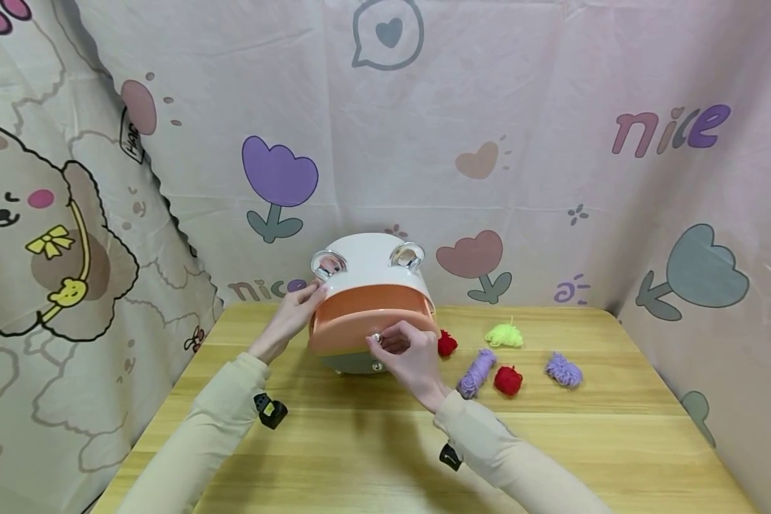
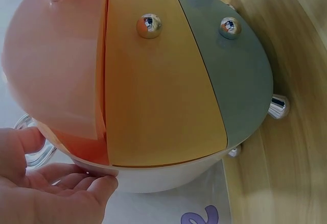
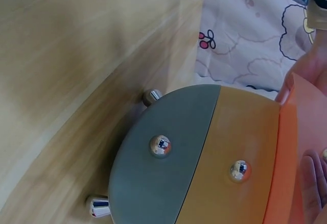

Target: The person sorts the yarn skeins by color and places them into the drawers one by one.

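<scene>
A small round-fronted drawer box (image 1: 375, 263) stands on the table, white on top, with two clear ring-shaped ears and silver feet. Its upper pink drawer (image 1: 347, 333) is pulled partway out, showing an orange inside. Below it, the yellow drawer (image 2: 158, 91) and the grey-green drawer (image 3: 163, 175) are closed, each with a silver knob. My right hand (image 1: 416, 358) pinches the silver knob (image 1: 376, 338) of the pink drawer between thumb and fingers. My left hand (image 1: 293, 314) rests against the box's left side, fingers along the white wall, thumb near the ear.
Right of the box lie yarn bundles: a yellow-green one (image 1: 505, 335), a long purple one (image 1: 477, 373), a shorter purple one (image 1: 564, 370), a red ball (image 1: 508, 380) and another red one (image 1: 446, 344) close to the box. A printed curtain (image 1: 385, 143) hangs behind the wooden table (image 1: 334, 457).
</scene>
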Demonstrator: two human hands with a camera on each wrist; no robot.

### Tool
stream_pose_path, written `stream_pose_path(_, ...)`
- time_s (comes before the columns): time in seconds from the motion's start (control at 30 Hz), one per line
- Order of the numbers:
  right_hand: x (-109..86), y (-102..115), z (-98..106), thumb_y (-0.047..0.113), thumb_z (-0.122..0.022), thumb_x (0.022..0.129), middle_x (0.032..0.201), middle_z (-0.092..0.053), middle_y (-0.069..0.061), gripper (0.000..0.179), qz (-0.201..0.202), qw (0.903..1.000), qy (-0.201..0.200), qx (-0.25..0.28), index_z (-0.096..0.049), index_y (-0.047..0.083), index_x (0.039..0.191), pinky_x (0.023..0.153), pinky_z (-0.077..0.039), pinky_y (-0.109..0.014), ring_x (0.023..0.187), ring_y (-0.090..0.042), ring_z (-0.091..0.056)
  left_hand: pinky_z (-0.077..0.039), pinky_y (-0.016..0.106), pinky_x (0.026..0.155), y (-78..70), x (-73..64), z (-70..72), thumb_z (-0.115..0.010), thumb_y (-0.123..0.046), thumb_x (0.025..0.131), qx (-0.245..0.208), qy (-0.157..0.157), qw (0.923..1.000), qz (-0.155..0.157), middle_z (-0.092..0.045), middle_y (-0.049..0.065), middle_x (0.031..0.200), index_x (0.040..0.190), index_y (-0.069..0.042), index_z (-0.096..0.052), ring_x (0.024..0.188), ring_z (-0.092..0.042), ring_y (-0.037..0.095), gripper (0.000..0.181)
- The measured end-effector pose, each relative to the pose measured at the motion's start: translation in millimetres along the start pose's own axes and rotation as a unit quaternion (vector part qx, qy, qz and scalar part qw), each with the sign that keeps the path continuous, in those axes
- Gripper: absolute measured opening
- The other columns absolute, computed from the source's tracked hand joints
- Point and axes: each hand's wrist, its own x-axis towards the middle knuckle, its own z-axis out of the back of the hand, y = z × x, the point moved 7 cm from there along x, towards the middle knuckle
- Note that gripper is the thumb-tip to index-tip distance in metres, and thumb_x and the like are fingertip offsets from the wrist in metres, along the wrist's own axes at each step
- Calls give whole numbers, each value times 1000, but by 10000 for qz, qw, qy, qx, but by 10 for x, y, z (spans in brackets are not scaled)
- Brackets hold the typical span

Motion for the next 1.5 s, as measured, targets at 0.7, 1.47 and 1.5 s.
stream_pose_path(0.7, -140, 82, 102, -1, -84, 76, 71, -75, -11, 15, 461, 9989, 47, -2, -70, 4, 80, 56, -60, -19, 58, -15, -72, -24, 49, 127, 12, 3, -21, -40, -40, 109, 48, -28, 10000, -65, -18, 19, 166, 156, 3, -26, 155, -19, 38, 65)
stream_pose_path(1.47, -224, 144, 128, -1, -84, 75, 71, -75, -10, 17, 581, 9982, 146, -7, -70, 4, 80, 55, -59, -17, 57, -16, -72, -21, 49, 128, 4, -6, -21, -39, -39, 109, 83, -55, 10000, -2, -18, 17, 167, 155, 3, -28, 155, -17, 39, 64)
stream_pose_path(1.5, -223, 147, 128, -2, -85, 75, 71, -75, -9, 17, 598, 9981, 144, -3, -70, 4, 80, 55, -59, -17, 57, -16, -72, -21, 49, 128, 6, -5, -19, -39, -39, 109, 78, -53, 10000, 5, -18, 17, 167, 155, 3, -28, 155, -17, 39, 64)
